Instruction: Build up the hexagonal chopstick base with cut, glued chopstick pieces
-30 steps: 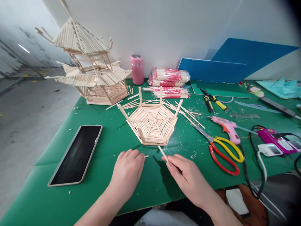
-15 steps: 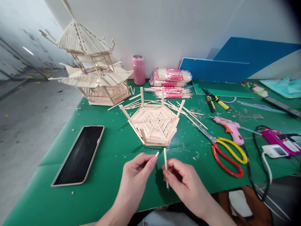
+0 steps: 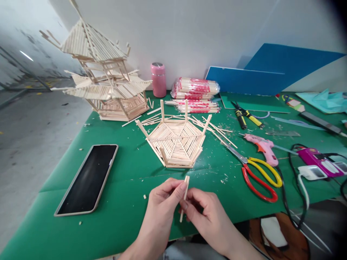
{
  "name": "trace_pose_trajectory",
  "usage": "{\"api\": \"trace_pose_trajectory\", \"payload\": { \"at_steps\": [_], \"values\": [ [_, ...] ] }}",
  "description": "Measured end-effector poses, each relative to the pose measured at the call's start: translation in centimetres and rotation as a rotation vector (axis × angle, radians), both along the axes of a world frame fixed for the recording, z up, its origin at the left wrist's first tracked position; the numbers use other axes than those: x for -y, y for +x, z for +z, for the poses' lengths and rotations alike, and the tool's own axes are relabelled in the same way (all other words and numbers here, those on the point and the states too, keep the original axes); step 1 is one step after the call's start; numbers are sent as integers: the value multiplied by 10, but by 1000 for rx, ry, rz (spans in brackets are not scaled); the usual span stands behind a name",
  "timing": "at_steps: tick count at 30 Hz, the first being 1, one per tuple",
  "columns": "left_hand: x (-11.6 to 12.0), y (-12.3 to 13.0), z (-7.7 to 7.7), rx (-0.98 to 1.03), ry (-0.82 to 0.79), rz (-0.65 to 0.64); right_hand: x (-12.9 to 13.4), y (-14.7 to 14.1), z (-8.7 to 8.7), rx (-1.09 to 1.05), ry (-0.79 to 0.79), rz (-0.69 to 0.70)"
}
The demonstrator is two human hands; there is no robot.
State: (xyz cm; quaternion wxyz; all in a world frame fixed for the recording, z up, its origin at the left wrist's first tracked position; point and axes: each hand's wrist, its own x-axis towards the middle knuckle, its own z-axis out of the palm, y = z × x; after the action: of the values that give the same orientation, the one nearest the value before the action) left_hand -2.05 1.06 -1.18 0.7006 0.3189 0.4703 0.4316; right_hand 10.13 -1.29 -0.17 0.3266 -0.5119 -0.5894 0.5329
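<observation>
The wooden stick (image 3: 185, 195) was held tilted on the person's side of the hexagonal base (image 3: 177, 139), apart from it. The left hand (image 3: 165, 202) pinched its upper end between thumb and finger; the right hand (image 3: 208, 213) gripped it lower down, fingers curled. Loose sticks (image 3: 153, 119) lay beyond the base. Right of the base were the scissors (image 3: 245, 160) and the glue gun (image 3: 261, 143); left of it, the phone (image 3: 88, 180). Behind it stood the pink flask (image 3: 158, 81), with the pagoda model (image 3: 94, 92) farther left.
</observation>
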Motion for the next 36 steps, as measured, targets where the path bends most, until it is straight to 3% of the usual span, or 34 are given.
{"api": "trace_pose_trajectory", "payload": {
  "at_steps": [10,14,19,27,36],
  "values": [
    [-1,-2,1,31,-43,8,-1,3,1,-4,34,-9],
    [-1,-3,1,0,-58,-24,-5,12,-1,15,73,-187],
    [1,0,6,-18,-47,-100,-11,16,-6,-107,116,-216],
    [3,-1,10,83,-114,-115,-13,12,-7,-305,94,-241],
    [3,5,14,13,-133,-99,-13,13,-11,-322,100,-328]
  ]
}}
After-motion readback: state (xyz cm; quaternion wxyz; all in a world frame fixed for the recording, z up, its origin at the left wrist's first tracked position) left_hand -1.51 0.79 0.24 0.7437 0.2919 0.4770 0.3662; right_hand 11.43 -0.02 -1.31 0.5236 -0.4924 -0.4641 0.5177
